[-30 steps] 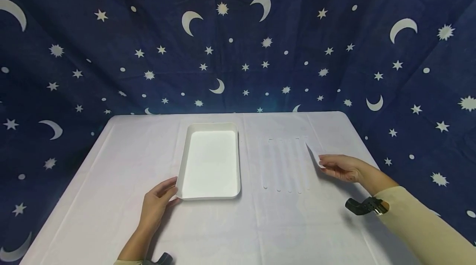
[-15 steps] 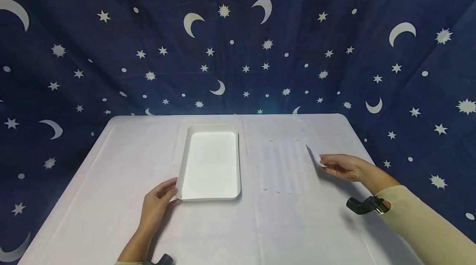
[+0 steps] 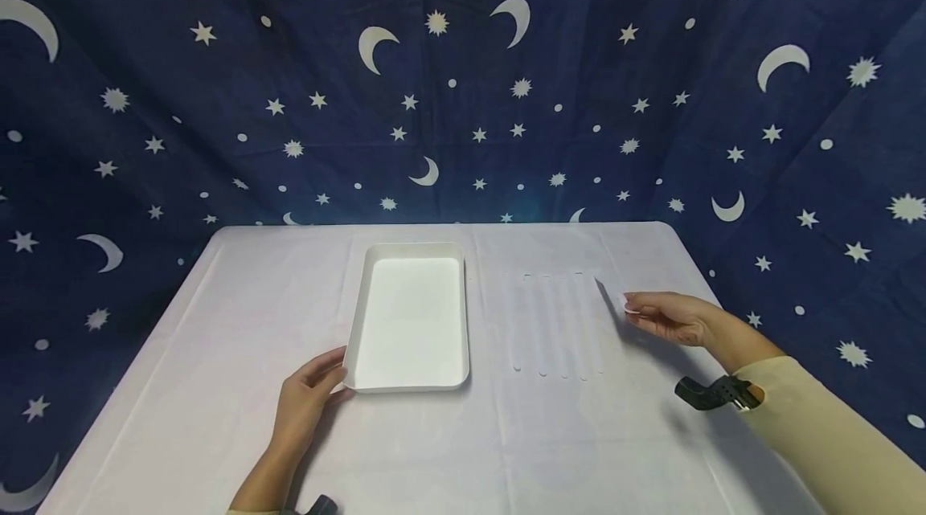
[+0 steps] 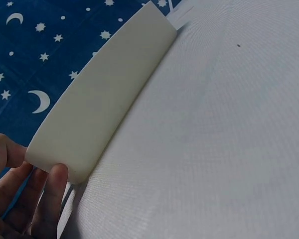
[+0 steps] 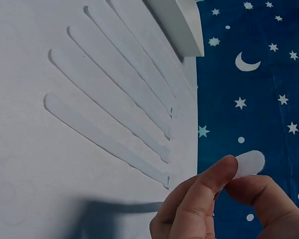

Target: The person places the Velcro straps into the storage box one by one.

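From the head view, the person's left hand [image 3: 304,396] grips the near left corner of a shallow white rectangular tray [image 3: 412,326], which sits flat on a white cloth-covered tabletop [image 3: 195,370]. The left wrist view adds what the head view hides: the tray's smooth outer wall, with the thumb at the rim and the fingers bent under the corner.

The right hand [image 3: 669,320], well apart on the other side, pinches one end of a thin white strip with a rounded end [image 5: 251,163]. The right wrist view shows that end poking out between thumb and fingers; the head view shows the strip's length, tilted and slanting away toward the far side. Whether its far tip touches the tabletop, I cannot tell. Five matching flat white strips [image 5: 107,140] lie side by side between the tray and the right hand; they are faint from the head, but their outlines stand out in the right wrist view. A dark blue cloth with pale moons and stars [image 3: 325,57] hangs behind.

Compared with half a second ago, the right hand is slightly higher, its end of the strip raised with it. The left hand, the tray and the five strips look unchanged.
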A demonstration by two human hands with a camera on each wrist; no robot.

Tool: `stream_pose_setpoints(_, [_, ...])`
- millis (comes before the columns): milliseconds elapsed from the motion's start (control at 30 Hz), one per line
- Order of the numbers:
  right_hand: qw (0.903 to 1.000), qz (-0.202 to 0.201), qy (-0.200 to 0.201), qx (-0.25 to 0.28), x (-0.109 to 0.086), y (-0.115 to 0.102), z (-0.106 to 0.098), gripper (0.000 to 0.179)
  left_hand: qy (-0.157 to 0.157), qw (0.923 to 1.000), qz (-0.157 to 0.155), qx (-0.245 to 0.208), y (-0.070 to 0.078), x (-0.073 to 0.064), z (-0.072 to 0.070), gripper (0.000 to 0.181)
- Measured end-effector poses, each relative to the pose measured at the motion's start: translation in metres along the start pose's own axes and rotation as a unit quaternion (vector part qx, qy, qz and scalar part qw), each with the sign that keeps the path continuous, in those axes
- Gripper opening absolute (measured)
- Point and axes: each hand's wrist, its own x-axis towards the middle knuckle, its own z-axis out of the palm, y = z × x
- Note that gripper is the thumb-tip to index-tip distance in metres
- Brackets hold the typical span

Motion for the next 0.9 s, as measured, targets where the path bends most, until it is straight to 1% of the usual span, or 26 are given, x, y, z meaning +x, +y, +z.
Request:
stream_pose_setpoints(167, [1.0,-0.001,-0.003,-0.006,-0.001,-0.004,0.001,0.022,-0.002,1.0,0.002,-0.004,0.0,0.0,0.0,0.04])
stream_pose_setpoints(333, [0.9999,0.01,-0.001,0.01,-0.002,-0.009,0.002,0.023,-0.002,1.0,0.006,0.004,0.0,0.0,0.0,0.04])
stream_pose_setpoints(700, [0.9995,0.025,-0.006,0.019,-0.009,-0.018,0.003,0.024,0.004,0.9999,-0.003,0.011,0.001,-0.001,0.001,0.04])
stream_pose_setpoints(900, [0.9994,0.024,-0.01,0.023,-0.012,-0.019,0.002,0.023,0.006,0.9999,-0.004,0.008,0.002,0.0,0.002,0.04])
